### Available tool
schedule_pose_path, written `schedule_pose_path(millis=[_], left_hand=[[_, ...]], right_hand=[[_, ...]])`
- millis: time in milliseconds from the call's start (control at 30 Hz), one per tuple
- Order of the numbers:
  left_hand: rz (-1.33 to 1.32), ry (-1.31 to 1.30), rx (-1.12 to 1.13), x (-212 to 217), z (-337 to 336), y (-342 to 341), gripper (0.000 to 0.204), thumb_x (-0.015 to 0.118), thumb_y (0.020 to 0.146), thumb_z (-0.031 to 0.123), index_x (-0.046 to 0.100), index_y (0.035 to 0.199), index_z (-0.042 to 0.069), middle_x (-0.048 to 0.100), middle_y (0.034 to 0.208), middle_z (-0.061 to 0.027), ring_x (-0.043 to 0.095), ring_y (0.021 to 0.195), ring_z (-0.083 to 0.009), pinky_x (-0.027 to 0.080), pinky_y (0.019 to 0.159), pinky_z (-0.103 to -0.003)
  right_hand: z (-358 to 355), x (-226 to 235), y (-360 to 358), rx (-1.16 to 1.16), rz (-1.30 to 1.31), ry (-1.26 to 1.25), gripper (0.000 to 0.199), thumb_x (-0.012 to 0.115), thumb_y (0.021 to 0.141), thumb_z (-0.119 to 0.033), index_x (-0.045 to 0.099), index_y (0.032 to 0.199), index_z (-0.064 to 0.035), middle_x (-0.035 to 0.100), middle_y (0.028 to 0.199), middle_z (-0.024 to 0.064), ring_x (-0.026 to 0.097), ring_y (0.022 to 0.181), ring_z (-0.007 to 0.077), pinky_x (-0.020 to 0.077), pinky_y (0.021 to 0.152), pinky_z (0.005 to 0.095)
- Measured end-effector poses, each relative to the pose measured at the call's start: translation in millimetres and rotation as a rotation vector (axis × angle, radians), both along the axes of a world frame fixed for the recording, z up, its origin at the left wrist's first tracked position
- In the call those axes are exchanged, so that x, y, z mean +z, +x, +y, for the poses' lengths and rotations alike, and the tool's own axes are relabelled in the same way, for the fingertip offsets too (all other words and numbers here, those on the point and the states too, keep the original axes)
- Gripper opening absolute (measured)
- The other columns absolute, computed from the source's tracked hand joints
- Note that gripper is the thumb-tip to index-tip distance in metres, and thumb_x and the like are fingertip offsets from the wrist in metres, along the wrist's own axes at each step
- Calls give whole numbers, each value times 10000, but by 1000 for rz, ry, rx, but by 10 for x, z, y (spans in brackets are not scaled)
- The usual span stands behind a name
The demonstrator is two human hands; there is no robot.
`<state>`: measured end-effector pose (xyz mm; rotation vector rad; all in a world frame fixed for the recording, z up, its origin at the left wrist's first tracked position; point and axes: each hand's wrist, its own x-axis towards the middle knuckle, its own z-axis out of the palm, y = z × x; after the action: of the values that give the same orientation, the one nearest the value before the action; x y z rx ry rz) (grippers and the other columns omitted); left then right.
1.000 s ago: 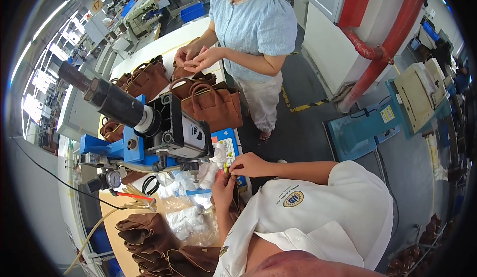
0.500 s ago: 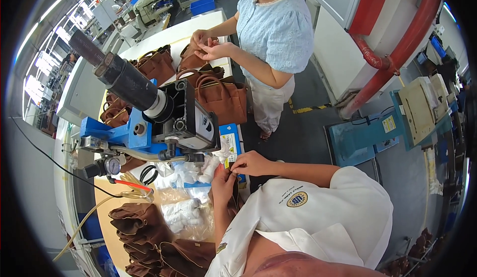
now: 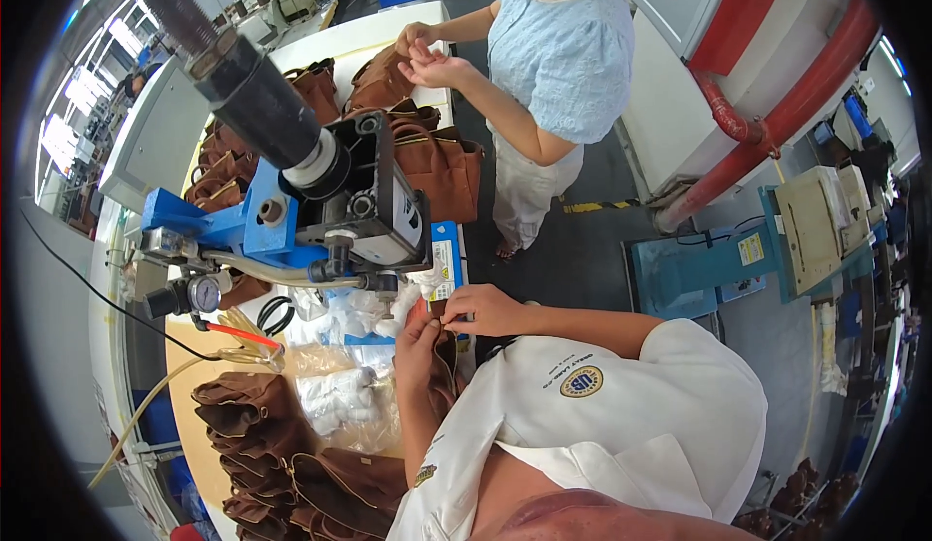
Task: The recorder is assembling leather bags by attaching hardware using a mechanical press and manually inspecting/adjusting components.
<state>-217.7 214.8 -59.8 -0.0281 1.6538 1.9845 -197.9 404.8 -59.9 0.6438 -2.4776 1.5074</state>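
My left hand (image 3: 417, 344) and my right hand (image 3: 478, 308) both pinch a small brown leather piece (image 3: 444, 366) just under the head of a blue and black press machine (image 3: 330, 213). The leather hangs down between my hands toward my chest. My fingertips meet near its top edge, close to the machine's lower tip (image 3: 390, 287).
A pile of brown leather pieces (image 3: 272, 444) and clear plastic bags (image 3: 340, 395) lie on the bench to my left. Brown bags (image 3: 437, 163) stand behind the machine. Another person in a light blue top (image 3: 553, 65) handles a piece at a white table. A blue machine (image 3: 738, 250) stands to the right.
My view has moved closer to the machine. Both hands stay on the leather piece at the press head with little shift. The other person keeps working with their hands.
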Motion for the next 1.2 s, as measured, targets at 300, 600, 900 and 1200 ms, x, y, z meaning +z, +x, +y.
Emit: schedule_pose_path(millis=[300, 600, 900, 1200], left_hand=[[-108, 141, 80, -31, -57, -12, 220, 599, 897, 122, 630, 1043, -40, 650, 885, -51, 587, 743, -94, 463, 692, -212], [83, 42, -82, 35, 12, 54, 189, 558, 919, 90, 604, 1049, -39, 648, 902, -59, 597, 797, -101, 465, 735, -219], [194, -18, -106, 9, 106, 94, 198, 545, 920, 65, 587, 1069, -59, 649, 912, -59, 602, 810, -108, 477, 749, -230], [628, -591, -30, 151, 134, 122, 207, 679, 808, 179, 671, 909, -1, 663, 732, -139, 652, 658, -218, 497, 625, -315]], right_hand=[[-75, 151, 21, 63, 199, 118, 137, 687, 770, -152, 674, 893, -92, 611, 906, 25, 597, 833, 235, 500, 729, 339], [-24, 61, -64, -48, -236, -119, 188, 677, 808, -108, 652, 978, -32, 603, 915, 72, 623, 738, 137, 525, 653, 254], [-21, 70, -45, -117, -370, -302, 135, 701, 799, -91, 655, 867, 16, 615, 810, 60, 620, 677, 103, 506, 618, 236], [-30, 85, -40, -159, -345, -291, 134, 720, 784, -108, 672, 835, 5, 623, 779, 45, 605, 664, 85, 485, 597, 226]])
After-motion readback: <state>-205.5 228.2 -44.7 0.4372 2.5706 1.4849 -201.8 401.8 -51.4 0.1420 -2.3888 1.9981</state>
